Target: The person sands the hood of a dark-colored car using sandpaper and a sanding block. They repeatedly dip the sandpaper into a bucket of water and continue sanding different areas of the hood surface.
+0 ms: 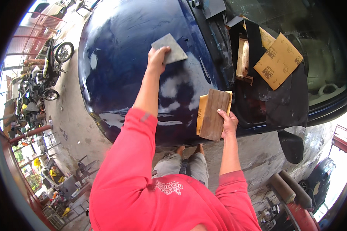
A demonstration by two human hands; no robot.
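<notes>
My left hand (156, 58) is closed on the edge of a thin grey square pad (174, 49), which lies over the dark blue car hood (119, 65). In my right hand (229, 124) are a flat wooden block (215, 115) and a sheet of tan-backed sandpaper (201, 111) beneath it. The thumb lies on top of the block; the other fingers are mostly hidden. Block and sheet are held over the near rear corner of the hood. Pale, dull patches (173, 86) mark the blue paint.
More tan-backed sandpaper (279, 61), black sheets (287, 104) and a long wooden tool (242, 57) rest by the windshield. The side mirror (291, 146) juts out at right. A motorcycle (50, 65) and piled parts stand far left; a red stand with dark padded rolls (293, 186) is lower right.
</notes>
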